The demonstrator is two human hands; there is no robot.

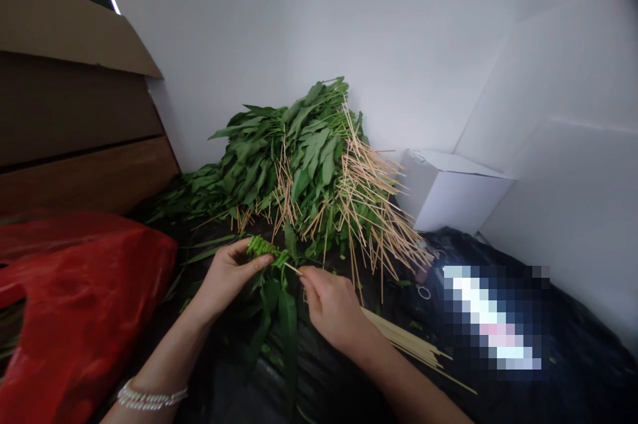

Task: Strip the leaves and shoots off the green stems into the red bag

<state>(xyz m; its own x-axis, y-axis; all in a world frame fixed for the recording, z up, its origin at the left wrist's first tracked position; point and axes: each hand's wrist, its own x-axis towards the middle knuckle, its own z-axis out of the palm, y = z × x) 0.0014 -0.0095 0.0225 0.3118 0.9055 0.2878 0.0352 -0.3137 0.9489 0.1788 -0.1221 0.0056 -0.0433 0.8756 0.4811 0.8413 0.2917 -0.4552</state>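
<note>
1. Left hand (226,278): curled narrow, closed around a bunch of green leafy stems (262,248). Beaded pearl-like bracelet (149,397) on the wrist.
2. Right hand (331,308): narrow pinch, fingertips gripping a thin bamboo skewer (294,269), with its far end running into the bunch.
3. Bunch location: centre of the scene, between both hands, just near of the main heap. Long leaves hanging down toward a black plastic sheet (573,337).
4. Far centre: large heap of skewered leafy greens (299,158) against a white wall (349,25). Skewer ends protruding, most densely on the right side.
5. Near right: loose group of bare bamboo skewers (409,344), lying on the sheet just beside the right forearm.
6. Left: red plastic bag (74,291), near the left forearm. Beyond it, brown cardboard panels (74,118), stacked in layers.
7. Far right: white cardboard box (448,191), beside the heap.
8. Right, on the sheet: pixelated patch (493,318), contents impossible to tell.
</note>
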